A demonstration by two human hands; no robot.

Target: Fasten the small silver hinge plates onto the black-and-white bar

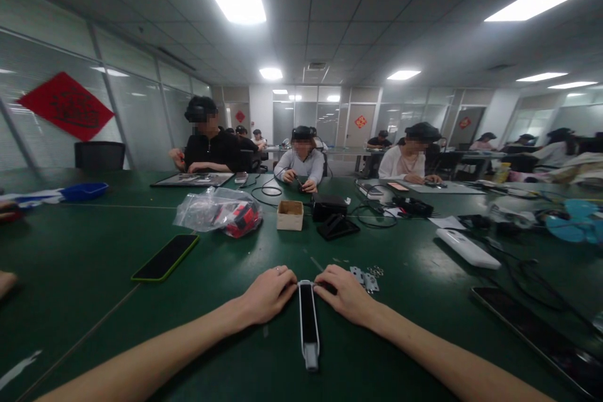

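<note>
A narrow white-framed device with a long black face lies on the green table, its grey end towards me. My left hand is closed at the upper left corner of the device, fingertips at its edge. At the opposite corner, my right hand is closed in the same way. Whatever small part the fingertips pinch is too small to make out. Just beyond my right hand lie grey metal plates and several small rings.
A green-edged phone lies left, behind it a plastic bag with red items. An open box and a black case stand ahead. A white device, cables and a dark phone lie right. People sit opposite.
</note>
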